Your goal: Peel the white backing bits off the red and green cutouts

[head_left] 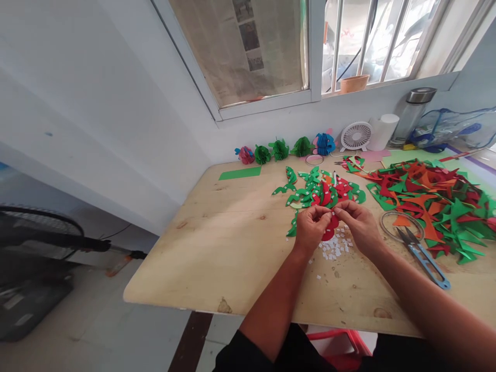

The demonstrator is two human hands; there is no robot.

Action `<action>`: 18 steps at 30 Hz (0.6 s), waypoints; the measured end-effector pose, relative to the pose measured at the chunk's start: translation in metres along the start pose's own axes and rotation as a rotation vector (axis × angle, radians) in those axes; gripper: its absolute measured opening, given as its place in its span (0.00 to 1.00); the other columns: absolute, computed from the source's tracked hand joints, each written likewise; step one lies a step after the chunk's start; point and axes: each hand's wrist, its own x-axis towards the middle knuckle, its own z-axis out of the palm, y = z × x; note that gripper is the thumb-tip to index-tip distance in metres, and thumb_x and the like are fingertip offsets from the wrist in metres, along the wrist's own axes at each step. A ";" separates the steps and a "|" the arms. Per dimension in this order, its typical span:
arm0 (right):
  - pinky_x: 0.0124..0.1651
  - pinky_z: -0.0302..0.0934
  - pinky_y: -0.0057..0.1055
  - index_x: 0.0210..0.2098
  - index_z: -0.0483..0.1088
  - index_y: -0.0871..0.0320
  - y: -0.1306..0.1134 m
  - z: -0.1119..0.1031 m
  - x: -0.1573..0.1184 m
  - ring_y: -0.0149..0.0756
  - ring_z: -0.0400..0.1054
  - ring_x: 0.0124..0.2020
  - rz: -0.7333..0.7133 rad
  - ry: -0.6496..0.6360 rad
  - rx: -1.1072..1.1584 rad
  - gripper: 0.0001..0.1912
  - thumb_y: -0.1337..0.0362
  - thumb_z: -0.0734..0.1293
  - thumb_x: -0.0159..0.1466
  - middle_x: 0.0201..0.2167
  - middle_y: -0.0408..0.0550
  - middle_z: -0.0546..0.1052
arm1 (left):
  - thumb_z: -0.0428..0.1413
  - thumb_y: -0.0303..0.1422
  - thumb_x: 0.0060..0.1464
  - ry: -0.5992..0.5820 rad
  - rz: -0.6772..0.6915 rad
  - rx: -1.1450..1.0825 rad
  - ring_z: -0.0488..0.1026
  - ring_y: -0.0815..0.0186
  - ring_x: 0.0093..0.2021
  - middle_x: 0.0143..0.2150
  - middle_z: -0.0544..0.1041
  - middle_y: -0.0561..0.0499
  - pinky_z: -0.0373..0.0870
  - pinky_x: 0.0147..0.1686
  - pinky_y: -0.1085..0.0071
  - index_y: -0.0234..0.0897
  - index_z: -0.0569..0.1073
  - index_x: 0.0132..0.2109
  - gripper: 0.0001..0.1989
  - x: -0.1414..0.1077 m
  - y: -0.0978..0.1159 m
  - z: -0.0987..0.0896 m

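My left hand (pixel 310 227) is closed, thumb and fingers pinching a red paper cutout (pixel 328 235) with a scalloped edge. Close against it, my right hand (pixel 360 223) has its thumb and forefinger pinched at the cutout's upper edge; a tiny white spot shows there, and what those fingertips hold is too small to tell. Below the hands lie many small white paper bits (pixel 336 247). Just beyond them, green paper cutouts (pixel 310 191) with white dabs lie piled with red ones (pixel 343 187).
Blue-handled thread snips (pixel 426 261) and a tape ring (pixel 402 226) lie right, beside a heap of paper scraps (pixel 434 196). Along the wall stand folded paper figures (pixel 279 150), a small fan (pixel 356 136) and a glass bottle (pixel 411 116). A green strip (pixel 240 173) lies at back left.
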 end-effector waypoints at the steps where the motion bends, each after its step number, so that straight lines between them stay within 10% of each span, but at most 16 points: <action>1: 0.28 0.56 0.27 0.27 0.68 0.58 0.000 0.000 0.000 0.30 0.61 0.25 0.001 -0.005 -0.003 0.11 0.56 0.67 0.54 0.22 0.42 0.68 | 0.57 0.32 0.43 -0.006 -0.008 -0.011 0.69 0.72 0.23 0.23 0.75 0.52 0.66 0.24 0.76 0.33 0.75 0.28 0.06 0.000 0.000 0.000; 18: 0.29 0.58 0.28 0.30 0.69 0.58 0.002 0.000 0.001 0.31 0.62 0.25 0.020 0.025 0.017 0.12 0.54 0.67 0.54 0.23 0.43 0.70 | 0.57 0.30 0.42 -0.006 -0.048 0.008 0.67 0.74 0.20 0.22 0.73 0.53 0.64 0.23 0.77 0.32 0.75 0.27 0.05 0.001 -0.001 -0.001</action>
